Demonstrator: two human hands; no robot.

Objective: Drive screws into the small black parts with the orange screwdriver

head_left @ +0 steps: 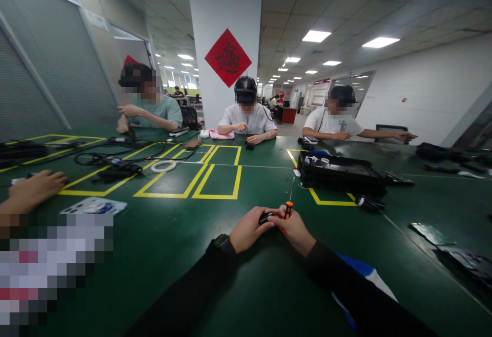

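Note:
Just above the green table (pixel 169 255), my two hands meet in front of me. My left hand (pixel 250 228) is closed around a small black object (pixel 265 218), whose exact kind is too small to make out. In my right hand (pixel 295 230) is a screwdriver (pixel 288 210) with an orange and black handle, its thin metal shaft pointing up and away from me. The fingertips of my right hand also touch the black object.
A black open tray (pixel 338 168) with small parts stands ahead right. Circuit boards (pixel 432 233) lie at the right. Blue and white cloth (pixel 361 270) rests under my right forearm. Cables (pixel 111 163) spread at left, near another person's hand (pixel 36 188). Several people sit opposite.

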